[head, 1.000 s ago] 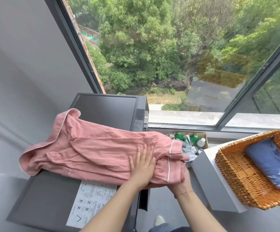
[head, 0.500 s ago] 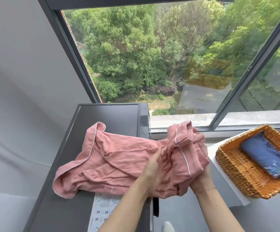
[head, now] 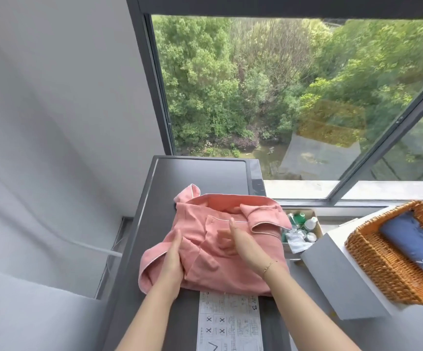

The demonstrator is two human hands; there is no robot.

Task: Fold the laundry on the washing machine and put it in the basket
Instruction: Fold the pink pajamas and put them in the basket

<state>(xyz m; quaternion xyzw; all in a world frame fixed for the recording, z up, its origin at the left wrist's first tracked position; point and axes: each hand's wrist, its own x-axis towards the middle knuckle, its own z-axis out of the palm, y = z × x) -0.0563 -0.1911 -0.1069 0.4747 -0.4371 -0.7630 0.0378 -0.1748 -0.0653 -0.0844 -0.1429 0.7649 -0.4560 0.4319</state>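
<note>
Fabric hides most of what the left hand (head: pixel 173 259) is doing: it lies on the near left part of the one pink cotton pyjama top with white piping (head: pixel 213 239), and its fingers appear to sink into a fold, so I cannot tell whether it pinches the cloth or only presses it. The right hand (head: pixel 240 243) lies flat on the middle of the garment with straight, relaxed fingers, a thin bracelet at the wrist; the fingertips are slightly blurred. The top sits folded into a rough square on the dark grey washing machine lid (head: pixel 200 173), its collar toward the window, and it covers the far edge of one white printed instruction sheet (head: pixel 229 323), whose near end is cut off by the frame. To the right, well apart from both hands, one woven wicker basket (head: pixel 372 262) stands on a white box (head: pixel 336 282); it holds one folded dark blue garment (head: pixel 415 244) and is partly cut off at the right edge. Between machine and box, a small cardboard carton of bottles (head: pixel 304 229) is too cluttered to count.
</note>
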